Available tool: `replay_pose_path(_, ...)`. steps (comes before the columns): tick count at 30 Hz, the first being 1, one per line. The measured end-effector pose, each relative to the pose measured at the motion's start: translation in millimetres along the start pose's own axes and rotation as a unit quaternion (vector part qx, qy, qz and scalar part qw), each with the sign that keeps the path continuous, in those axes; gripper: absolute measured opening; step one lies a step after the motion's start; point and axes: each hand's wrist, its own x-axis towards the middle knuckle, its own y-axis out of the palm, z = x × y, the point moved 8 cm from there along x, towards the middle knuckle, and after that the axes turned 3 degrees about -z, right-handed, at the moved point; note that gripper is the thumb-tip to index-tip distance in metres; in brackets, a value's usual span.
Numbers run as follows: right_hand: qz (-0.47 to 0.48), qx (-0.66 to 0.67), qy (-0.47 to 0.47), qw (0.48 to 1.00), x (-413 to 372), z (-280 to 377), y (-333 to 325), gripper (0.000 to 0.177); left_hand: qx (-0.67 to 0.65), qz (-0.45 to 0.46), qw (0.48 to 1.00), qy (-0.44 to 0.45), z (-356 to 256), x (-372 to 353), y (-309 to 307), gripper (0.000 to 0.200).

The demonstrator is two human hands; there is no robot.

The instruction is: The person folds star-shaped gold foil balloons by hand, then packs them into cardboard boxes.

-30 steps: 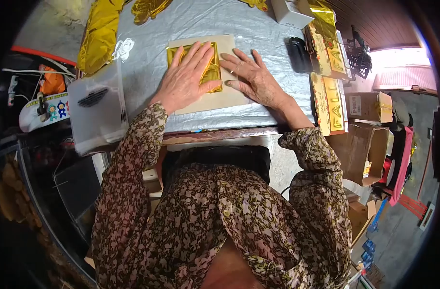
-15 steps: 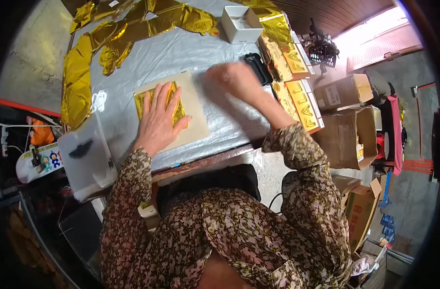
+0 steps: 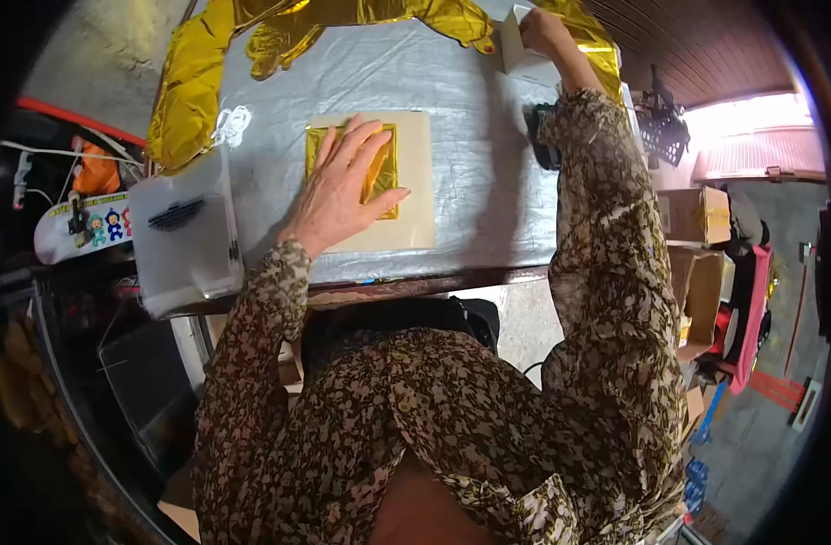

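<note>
My left hand (image 3: 341, 191) lies with fingers spread on a flat gold foil piece (image 3: 387, 177). Under that foil is a beige board (image 3: 417, 182), resting on the silver-covered table (image 3: 470, 232). My right hand (image 3: 546, 33) is stretched to the far right, at the opening of a white box (image 3: 517, 56). Its fingers point down into the box, so their tips and anything between them are hidden. A black object (image 3: 543, 136) lies on the table beside my right sleeve, partly covered by it.
Gold foil balloons (image 3: 190, 86) line the table's left and far edges. A white cord (image 3: 232, 125) lies coiled near a translucent plastic case (image 3: 184, 232) at the left corner. Cardboard boxes (image 3: 695, 214) stand on the right, beyond my sleeve.
My right hand has moved from above the table, right of the board, away to the white box. My left hand stays on the gold foil. The view has shifted somewhat.
</note>
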Motion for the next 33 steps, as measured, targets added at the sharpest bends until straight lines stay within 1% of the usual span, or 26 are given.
replay_pose_path(1,-0.042,0.213,0.193,0.957,-26,-19,-43,0.013,-0.035,-0.006,0.999,-0.022,-3,3,-3,0.076)
replay_pose_path(2,-0.080,0.410,0.367,0.831,-55,-31,-63,0.020,-0.071,-0.013,0.996,-0.045,-7,6,-5,0.072)
replay_pose_path(3,-0.075,0.401,0.402,0.819,-60,-31,-71,0.023,-0.070,-0.017,0.996,-0.046,-16,12,-6,0.072)
replay_pose_path(4,-0.078,0.400,0.399,0.821,-60,-29,-76,0.023,-0.082,0.025,0.991,-0.099,-18,16,2,0.069)
replay_pose_path(5,-0.078,0.383,0.426,0.816,-64,-30,-80,0.021,-0.094,0.068,0.982,-0.150,-18,17,11,0.067)
replay_pose_path(6,-0.076,0.367,0.454,0.808,-71,-30,-81,0.019,-0.061,0.056,0.986,-0.144,-19,19,15,0.065)
replay_pose_path(7,-0.077,0.366,0.454,0.809,-76,-29,-84,0.019,-0.061,0.054,0.986,-0.144,-19,18,22,0.065)
replay_pose_path(9,-0.140,0.389,0.447,0.794,-88,-32,-99,0.016,-0.021,-0.003,0.992,-0.123,-21,20,23,0.052)
replay_pose_path(10,-0.141,0.387,0.447,0.794,-96,-33,-104,0.016,-0.021,-0.006,0.992,-0.122,-21,20,24,0.052)
replay_pose_path(12,-0.263,0.352,0.471,0.765,-124,-43,-136,0.016,-0.013,-0.001,0.991,-0.131,-18,19,25,0.047)
replay_pose_path(13,-0.282,0.340,0.495,0.748,-138,-45,-153,0.017,-0.014,-0.002,0.992,-0.129,-19,19,26,0.047)
replay_pose_path(14,-0.282,0.339,0.496,0.749,-149,-43,-169,0.017,-0.020,-0.012,0.991,-0.135,-17,19,26,0.041)
replay_pose_path(15,-0.338,0.368,0.482,0.720,-164,-40,-194,0.017,-0.025,-0.021,0.989,-0.141,-16,19,26,0.034)
replay_pose_path(16,-0.393,0.394,0.466,0.687,-177,-35,-212,0.017,-0.027,-0.022,0.990,-0.140,-16,19,28,0.034)
replay_pose_path(17,-0.393,0.393,0.467,0.688,-183,-26,-222,0.017,-0.024,-0.036,0.990,-0.132,-16,19,29,0.029)
replay_pose_path(19,-0.470,0.370,0.461,0.656,-202,-15,-243,0.016,-0.022,-0.054,0.991,-0.121,-17,16,30,0.024)
replay_pose_path(21,-0.491,0.372,0.447,0.648,-204,-13,-232,0.011,-0.012,-0.097,0.989,-0.107,-21,16,24,0.019)
replay_pose_path(22,-0.502,0.360,0.445,0.648,-201,-14,-224,0.009,-0.013,-0.101,0.990,-0.101,-22,17,24,0.019)
replay_pose_path(23,-0.487,0.361,0.444,0.660,-196,-16,-213,0.008,-0.009,-0.108,0.989,-0.097,-23,16,23,0.018)
replay_pose_path(25,-0.408,0.415,0.466,0.666,-184,-20,-188,0.014,-0.002,-0.118,0.989,-0.089,-23,15,22,0.017)
replay_pose_path(26,-0.373,0.364,0.488,0.700,-178,-21,-182,0.015,-0.010,-0.125,0.988,-0.088,-23,15,21,0.016)
replay_pose_path(27,-0.375,0.362,0.487,0.701,-176,-22,-187,0.015,-0.019,-0.131,0.987,-0.087,-24,14,20,0.016)
replay_pose_path(29,-0.380,0.370,0.524,0.666,-178,-24,-190,0.014,-0.024,-0.139,0.986,-0.087,-24,14,18,0.015)
replay_pose_path(31,-0.533,0.514,0.436,0.512,-185,-24,-201,0.012,-0.029,-0.141,0.985,-0.093,-22,13,17,0.015)
replay_pose_path(32,-0.564,0.584,0.413,0.413,-189,-21,-198,0.011,-0.029,-0.146,0.985,-0.088,-22,13,17,0.015)
replay_pose_path(33,-0.536,0.627,0.410,0.388,-188,-10,-203,0.011,-0.028,-0.151,0.985,-0.082,-23,12,16,0.014)
